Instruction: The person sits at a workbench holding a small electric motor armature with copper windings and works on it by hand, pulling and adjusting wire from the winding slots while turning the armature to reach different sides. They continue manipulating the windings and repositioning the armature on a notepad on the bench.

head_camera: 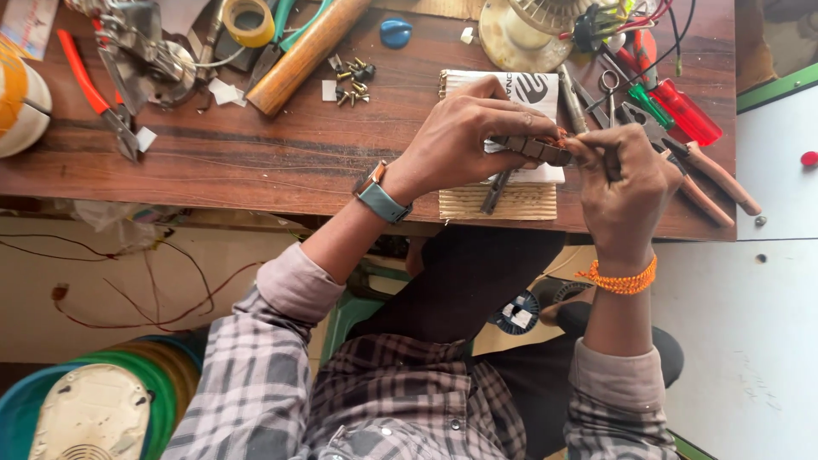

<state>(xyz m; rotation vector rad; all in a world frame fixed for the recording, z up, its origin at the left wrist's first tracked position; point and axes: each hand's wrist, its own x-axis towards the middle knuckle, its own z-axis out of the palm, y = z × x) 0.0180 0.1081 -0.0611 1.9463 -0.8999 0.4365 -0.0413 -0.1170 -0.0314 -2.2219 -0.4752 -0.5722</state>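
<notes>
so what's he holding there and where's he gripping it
Both hands share a small dark ridged block: the left hand pinches its left end, the right hand its right end. What the part is cannot be told.

On the brown wooden bench (256, 162): two bare hands, left (456, 136) and right (626, 183), one dark segmented metal strip (532, 149), one yellow tape roll (249, 21), one blue round cap (395, 32), one wooden hammer handle (302, 55), two screwdrivers, red (686, 111) and green (649, 104), and perhaps ten small brass screws (354, 81) near the far edge; they are too small to count surely.
</notes>
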